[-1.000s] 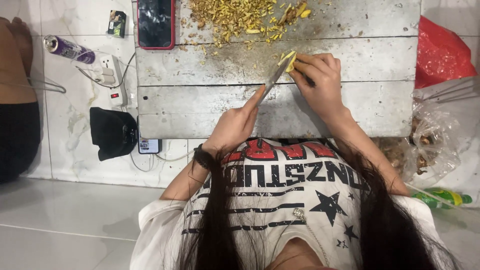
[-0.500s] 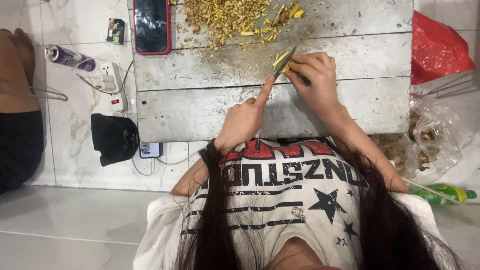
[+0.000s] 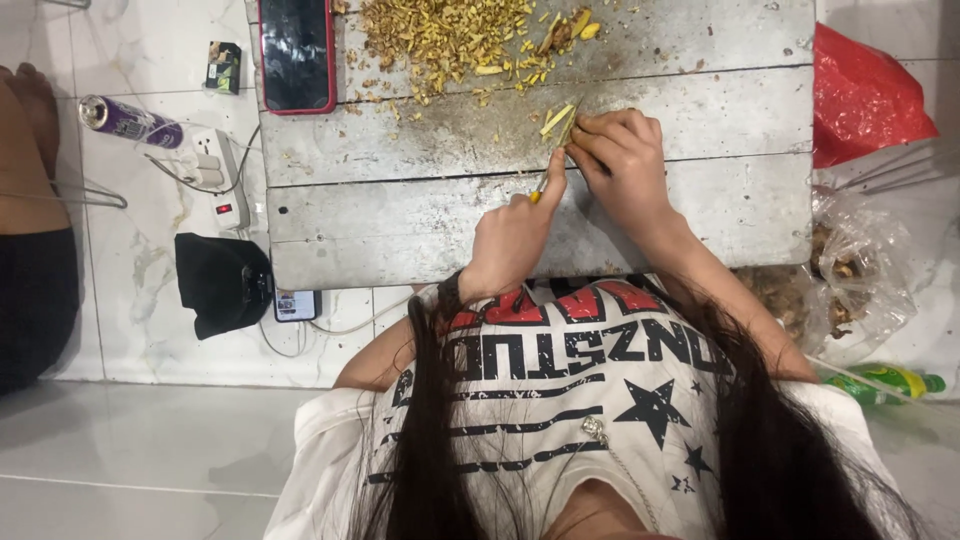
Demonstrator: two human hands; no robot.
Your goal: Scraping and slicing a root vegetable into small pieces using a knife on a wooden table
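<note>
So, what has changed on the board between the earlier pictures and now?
The left hand, gripping the knife, has moved closer to the right hand, so less of the blade shows between them. The right hand still pins the yellow piece on the grey board. Nothing was picked up or let go. The chopped pile and the phone stayed where they were.

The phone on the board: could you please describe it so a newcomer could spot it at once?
Start at the grey wooden board lying on the white tiled floor. The phone lies flat at the corner beside the pile of yellow chopped pieces. It alone there is a dark glossy rectangle edged in red.
</note>
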